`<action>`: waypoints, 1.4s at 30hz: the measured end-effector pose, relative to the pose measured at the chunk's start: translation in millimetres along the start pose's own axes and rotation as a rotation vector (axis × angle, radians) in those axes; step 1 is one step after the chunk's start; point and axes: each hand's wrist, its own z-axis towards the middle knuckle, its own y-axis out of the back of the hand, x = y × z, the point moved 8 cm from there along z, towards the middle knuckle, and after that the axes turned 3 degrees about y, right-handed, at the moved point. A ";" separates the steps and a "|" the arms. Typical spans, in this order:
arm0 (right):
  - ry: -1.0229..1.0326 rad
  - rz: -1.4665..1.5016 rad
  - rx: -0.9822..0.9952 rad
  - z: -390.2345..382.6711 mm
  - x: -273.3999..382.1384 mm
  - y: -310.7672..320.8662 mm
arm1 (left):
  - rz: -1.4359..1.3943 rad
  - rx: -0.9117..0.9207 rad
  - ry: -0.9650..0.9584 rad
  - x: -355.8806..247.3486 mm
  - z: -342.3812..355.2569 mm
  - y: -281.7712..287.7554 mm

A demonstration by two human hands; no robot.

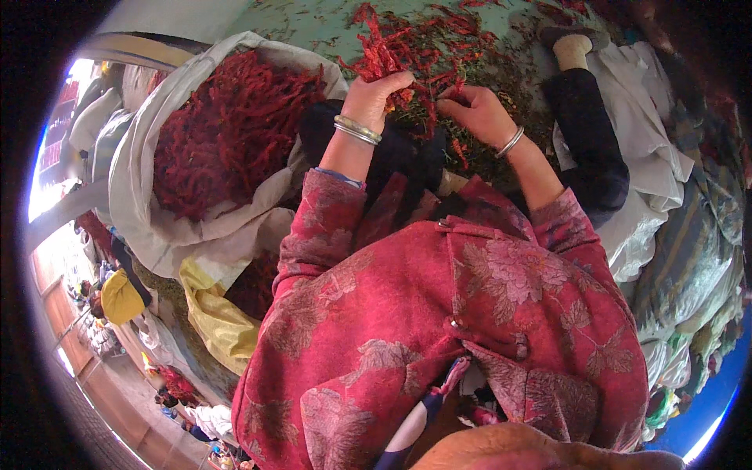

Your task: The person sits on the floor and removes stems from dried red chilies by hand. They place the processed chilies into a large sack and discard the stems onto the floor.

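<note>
My left hand (373, 102) is closed round a bunch of dried red chilies (376, 56), their wrinkled tips sticking up above the fist. Beside it, a little to the right, my right hand (481, 117) has its thumb and fingers pinched together, with a small red chili piece showing at the fingertips. The two hands are close together but apart. Below and beyond them, loose red chilies (462, 41) lie scattered over the floor among stems and dry bits.
On the left stands an open white sack (128, 168) filled with dried red chilies (227, 133). A yellow sack (219, 321) lies nearer to me. White sheeting (638, 172) and striped bags (693, 258) are heaped on the right. Other people are at the far left.
</note>
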 end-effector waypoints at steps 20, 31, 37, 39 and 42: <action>0.181 -0.267 -0.102 6.6 -20.6 12.1 | 0.671 -0.149 -0.304 -8.3 -5.2 21.5; -0.252 0.311 0.292 -8.8 -17.1 -42.5 | -0.258 0.275 0.353 50.5 -18.5 -27.6; -0.095 0.047 0.060 -13.9 -12.2 -12.2 | -0.094 0.118 0.259 38.8 -30.8 -18.7; -0.092 0.238 -0.143 -15.7 2.5 6.5 | -0.069 0.172 0.203 35.5 -38.4 -24.6; -0.084 0.132 -0.181 -21.1 25.7 6.7 | 0.066 0.252 0.182 31.0 -51.9 -32.0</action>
